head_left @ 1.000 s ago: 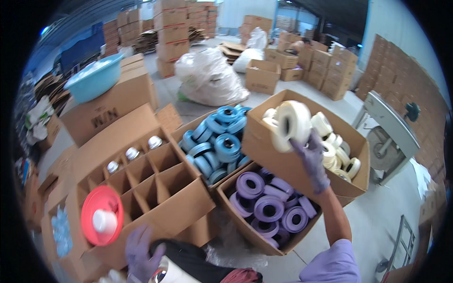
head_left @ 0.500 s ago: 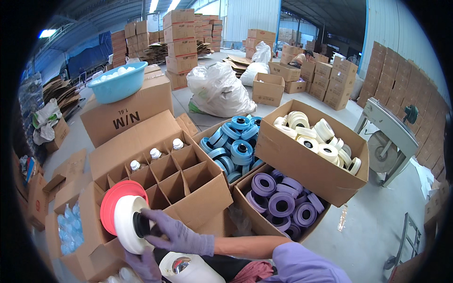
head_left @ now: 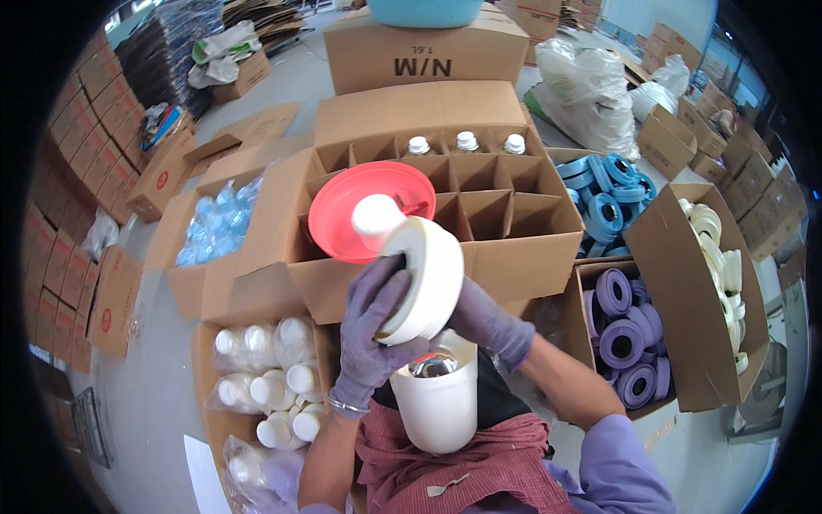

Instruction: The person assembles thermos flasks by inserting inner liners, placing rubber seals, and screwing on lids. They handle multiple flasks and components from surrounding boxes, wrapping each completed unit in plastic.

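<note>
Holding: we grip a white tape roll (head_left: 424,278) on its red-flanged spool (head_left: 370,211) over the divided carton (head_left: 479,214).
Left hand (head_left: 372,330): fingers curled tight on the roll's face.
Right hand (head_left: 488,321): closed behind the roll.
Below: white bottle (head_left: 438,403) in our lap.

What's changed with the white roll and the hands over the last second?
The right hand lifted the white roll out of the carton of white rolls and carried it left onto the white spindle of the red disc. The left hand came up and now grips the roll too, above a white bottle. The divided carton, blue rolls and purple rolls stayed put.
</note>
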`<move>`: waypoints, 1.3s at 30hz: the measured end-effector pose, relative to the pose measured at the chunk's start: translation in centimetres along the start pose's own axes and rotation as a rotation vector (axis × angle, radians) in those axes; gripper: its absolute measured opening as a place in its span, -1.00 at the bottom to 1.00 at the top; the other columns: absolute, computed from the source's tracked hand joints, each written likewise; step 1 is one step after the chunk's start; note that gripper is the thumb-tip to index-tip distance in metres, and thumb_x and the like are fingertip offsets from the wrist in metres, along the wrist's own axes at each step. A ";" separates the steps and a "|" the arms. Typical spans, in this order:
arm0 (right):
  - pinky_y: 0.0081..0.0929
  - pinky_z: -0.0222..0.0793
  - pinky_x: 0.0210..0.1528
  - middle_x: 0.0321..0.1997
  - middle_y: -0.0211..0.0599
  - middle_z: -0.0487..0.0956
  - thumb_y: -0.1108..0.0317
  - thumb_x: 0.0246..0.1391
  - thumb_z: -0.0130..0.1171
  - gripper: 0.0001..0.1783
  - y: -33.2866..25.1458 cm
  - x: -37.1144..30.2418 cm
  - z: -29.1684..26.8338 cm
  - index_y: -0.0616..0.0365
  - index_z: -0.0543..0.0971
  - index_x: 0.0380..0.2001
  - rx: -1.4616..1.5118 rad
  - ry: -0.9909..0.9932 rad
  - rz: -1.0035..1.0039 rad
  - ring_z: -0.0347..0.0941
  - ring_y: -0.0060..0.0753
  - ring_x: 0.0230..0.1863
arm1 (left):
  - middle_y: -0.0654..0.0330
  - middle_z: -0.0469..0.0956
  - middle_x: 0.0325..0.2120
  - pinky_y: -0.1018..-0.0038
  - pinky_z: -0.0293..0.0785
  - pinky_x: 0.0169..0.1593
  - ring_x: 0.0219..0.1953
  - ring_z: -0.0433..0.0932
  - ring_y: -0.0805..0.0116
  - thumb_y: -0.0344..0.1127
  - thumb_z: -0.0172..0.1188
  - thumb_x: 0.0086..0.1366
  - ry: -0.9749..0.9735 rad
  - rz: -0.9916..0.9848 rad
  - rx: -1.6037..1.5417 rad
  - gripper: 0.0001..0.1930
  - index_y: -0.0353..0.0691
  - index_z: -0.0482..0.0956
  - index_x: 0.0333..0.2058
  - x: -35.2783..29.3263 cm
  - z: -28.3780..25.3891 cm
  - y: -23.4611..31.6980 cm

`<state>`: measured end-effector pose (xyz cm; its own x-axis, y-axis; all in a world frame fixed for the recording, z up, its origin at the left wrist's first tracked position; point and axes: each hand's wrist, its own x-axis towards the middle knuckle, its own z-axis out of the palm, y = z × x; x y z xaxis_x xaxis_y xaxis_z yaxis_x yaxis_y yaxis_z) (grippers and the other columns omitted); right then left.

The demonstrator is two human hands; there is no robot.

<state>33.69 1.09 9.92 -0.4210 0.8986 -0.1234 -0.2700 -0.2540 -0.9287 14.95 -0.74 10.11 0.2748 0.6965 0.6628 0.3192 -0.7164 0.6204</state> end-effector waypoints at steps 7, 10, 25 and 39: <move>-0.51 0.38 0.13 -0.01 -0.32 0.58 0.09 0.36 -0.03 -0.52 3.0 -3.9 -6.4 0.26 0.47 0.13 -0.628 0.181 0.034 0.44 -0.54 0.11 | 0.03 0.57 0.01 0.22 0.36 0.24 0.15 0.47 0.05 -0.06 0.52 -0.07 -0.450 -0.177 -0.302 -0.33 -0.19 0.61 0.04 -4.4 -1.7 -4.6; -0.53 0.28 0.22 0.08 -0.30 0.54 0.14 0.38 -0.07 -0.55 4.2 -4.1 -3.1 0.27 0.49 0.11 -0.239 0.188 -0.019 0.41 -0.50 0.13 | 0.05 0.57 0.02 0.21 0.34 0.25 0.17 0.45 0.03 -0.04 0.53 -0.10 -0.566 -0.078 -0.271 -0.30 -0.19 0.61 0.05 -2.9 -1.8 -4.2; -0.34 0.23 0.31 0.14 0.05 0.49 0.15 0.40 -0.27 -0.46 13.8 3.3 -4.4 0.43 0.55 -0.05 0.381 -0.581 0.045 0.38 -0.14 0.21 | -0.03 0.52 -0.33 0.11 0.42 0.00 -0.23 0.52 0.06 0.21 0.15 0.23 -0.518 -0.192 0.854 -0.37 -0.38 0.50 -0.13 -6.2 4.6 6.9; -0.15 0.40 -0.01 -0.16 -0.29 0.52 0.08 0.02 0.26 -0.40 -0.2 -15.6 -0.4 -0.05 0.51 0.16 -1.392 -0.192 -0.620 0.48 -0.18 -0.12 | -0.06 0.36 0.18 0.16 0.05 0.39 0.30 0.24 -0.03 -0.25 0.01 0.43 -0.148 -0.280 -0.134 -0.65 -0.33 0.48 0.06 -11.7 7.3 -5.0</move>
<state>40.68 -12.75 11.91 -0.6831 0.6476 0.3377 0.5130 0.7545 -0.4093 16.73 -5.03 -3.75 0.3251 0.8583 0.3971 0.2817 -0.4887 0.8257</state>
